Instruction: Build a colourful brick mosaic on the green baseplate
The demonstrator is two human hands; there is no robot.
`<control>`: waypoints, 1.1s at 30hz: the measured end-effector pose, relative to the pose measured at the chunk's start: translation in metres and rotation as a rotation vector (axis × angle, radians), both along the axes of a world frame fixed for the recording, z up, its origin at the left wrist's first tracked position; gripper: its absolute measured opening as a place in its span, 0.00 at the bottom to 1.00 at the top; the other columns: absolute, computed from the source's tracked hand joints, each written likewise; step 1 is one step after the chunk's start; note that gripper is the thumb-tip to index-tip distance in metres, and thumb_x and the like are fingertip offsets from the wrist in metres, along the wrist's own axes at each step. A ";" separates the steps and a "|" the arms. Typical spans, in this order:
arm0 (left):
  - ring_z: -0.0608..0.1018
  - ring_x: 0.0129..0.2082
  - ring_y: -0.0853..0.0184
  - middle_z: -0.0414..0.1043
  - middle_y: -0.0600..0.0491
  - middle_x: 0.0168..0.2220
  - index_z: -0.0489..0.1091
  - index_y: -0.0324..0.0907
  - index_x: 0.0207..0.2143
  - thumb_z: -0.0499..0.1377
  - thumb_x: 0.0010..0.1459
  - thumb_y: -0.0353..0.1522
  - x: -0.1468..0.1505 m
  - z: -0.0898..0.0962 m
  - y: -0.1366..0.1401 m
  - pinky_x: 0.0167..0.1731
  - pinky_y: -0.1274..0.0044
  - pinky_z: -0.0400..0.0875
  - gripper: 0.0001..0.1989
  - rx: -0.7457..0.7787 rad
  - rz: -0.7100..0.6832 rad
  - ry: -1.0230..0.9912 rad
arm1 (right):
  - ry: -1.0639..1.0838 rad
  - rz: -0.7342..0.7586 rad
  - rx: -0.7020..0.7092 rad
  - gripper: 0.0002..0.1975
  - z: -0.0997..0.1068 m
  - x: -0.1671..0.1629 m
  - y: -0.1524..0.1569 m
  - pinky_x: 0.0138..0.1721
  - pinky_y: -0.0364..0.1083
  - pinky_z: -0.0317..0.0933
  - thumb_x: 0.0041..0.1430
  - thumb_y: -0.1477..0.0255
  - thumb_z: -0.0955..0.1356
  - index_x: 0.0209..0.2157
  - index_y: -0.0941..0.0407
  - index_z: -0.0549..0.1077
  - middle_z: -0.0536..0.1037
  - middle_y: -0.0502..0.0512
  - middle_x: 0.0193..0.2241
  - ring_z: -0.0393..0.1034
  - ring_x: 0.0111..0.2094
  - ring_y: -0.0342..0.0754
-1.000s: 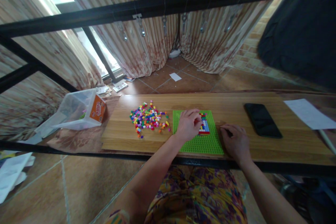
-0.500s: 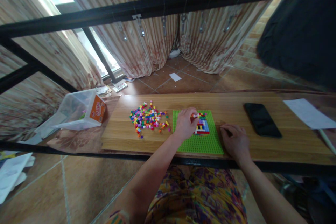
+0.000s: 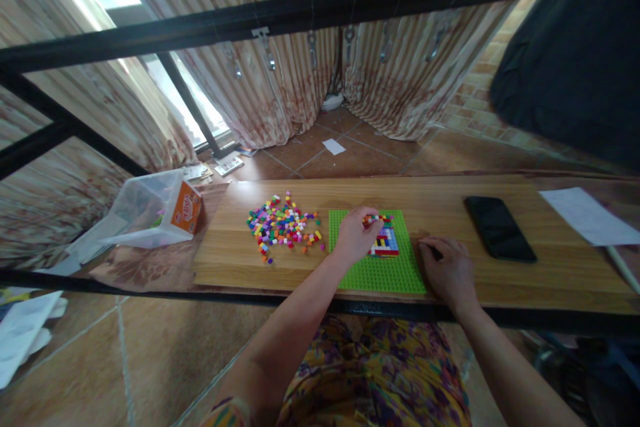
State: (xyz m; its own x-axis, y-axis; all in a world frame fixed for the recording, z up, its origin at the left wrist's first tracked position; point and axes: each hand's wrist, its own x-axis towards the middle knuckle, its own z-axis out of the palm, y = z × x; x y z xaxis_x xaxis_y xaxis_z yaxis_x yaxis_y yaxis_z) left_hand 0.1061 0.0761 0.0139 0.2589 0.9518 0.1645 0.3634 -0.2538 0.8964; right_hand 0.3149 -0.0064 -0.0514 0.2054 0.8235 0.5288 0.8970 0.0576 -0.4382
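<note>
The left hand (image 3: pixel 356 235) is over the far left part of the green board (image 3: pixel 383 279). Its fingers are bent, with the thumb and first finger close together at the little block build (image 3: pixel 387 245). The hand hides part of the build, so it is hard to tell if those fingers are pinching a block. The block build sits on the far half of the green board, with bare green bumps in front of it. It has red, white, blue, yellow and green bits, and a red and white row shows along its near side.

The right hand (image 3: pixel 447 268) rests on the wooden table top (image 3: pixel 225 267), just beside the right edge of the green board. Its fingers are loosely curled, with a small dark gap by the thumb. It is not clear if anything is tucked under them.

To the left of the green board lies a messy pile of loose blocks (image 3: pixel 283 223) in lots of bright colors. Farther left of the board is a clear plastic box (image 3: pixel 145 203) with an orange label (image 3: pixel 186 207). To the right of the board, past the right hand, is a black phone (image 3: pixel 500 228), lying flat. Farther right of the board is a sheet of white paper (image 3: pixel 583 212).
</note>
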 end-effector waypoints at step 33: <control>0.71 0.22 0.72 0.70 0.58 0.21 0.78 0.39 0.31 0.66 0.44 0.25 0.014 0.002 0.015 0.29 0.78 0.68 0.08 -0.569 0.102 -0.269 | -0.008 0.004 -0.001 0.13 0.000 0.001 0.000 0.44 0.53 0.62 0.61 0.65 0.64 0.32 0.56 0.77 0.80 0.59 0.34 0.72 0.37 0.53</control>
